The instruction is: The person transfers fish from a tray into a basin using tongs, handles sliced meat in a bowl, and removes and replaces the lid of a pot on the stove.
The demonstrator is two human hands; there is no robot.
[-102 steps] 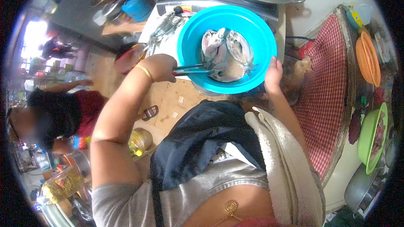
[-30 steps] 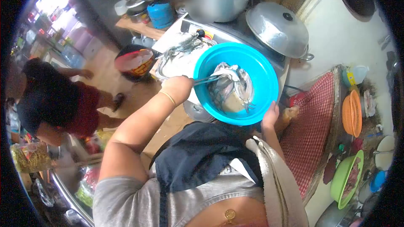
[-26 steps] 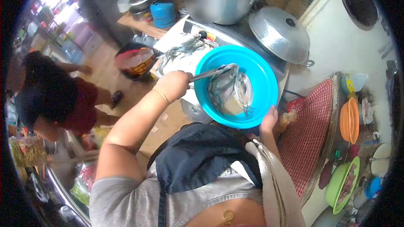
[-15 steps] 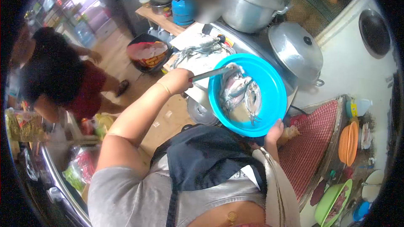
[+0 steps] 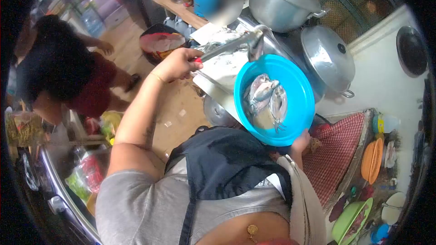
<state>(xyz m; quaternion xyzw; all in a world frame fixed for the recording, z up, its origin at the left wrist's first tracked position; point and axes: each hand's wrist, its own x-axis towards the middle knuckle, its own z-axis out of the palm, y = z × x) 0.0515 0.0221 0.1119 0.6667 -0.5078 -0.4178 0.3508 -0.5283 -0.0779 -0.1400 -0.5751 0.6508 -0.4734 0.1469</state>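
My left hand (image 5: 176, 65) is closed around the red-ended handle of metal tongs (image 5: 222, 51). At their far end hangs a piece of silvery fish (image 5: 255, 49), just above the rim of a blue plastic basin (image 5: 297, 88). My right hand (image 5: 300, 142) grips the basin's near right rim, its fingers partly hidden. Inside the tilted basin, several silvery fish (image 5: 265, 93) lie in a little cloudy liquid. Beyond the tongs, more fish (image 5: 222, 36) lie on a pale surface (image 5: 222, 70).
A large lidded pot (image 5: 286, 2) and a domed lid (image 5: 328, 56) stand past the basin. A dark bowl-like container (image 5: 161, 43) is farther left. Another person (image 5: 63, 63) is at far left. Red checked cloth (image 5: 336, 159) and a green basin (image 5: 352, 222) are at right.
My left hand has raised the tongs out of the basin, lifting a piece of fish over the rim. The basin appears slightly farther right, still held by my right hand.
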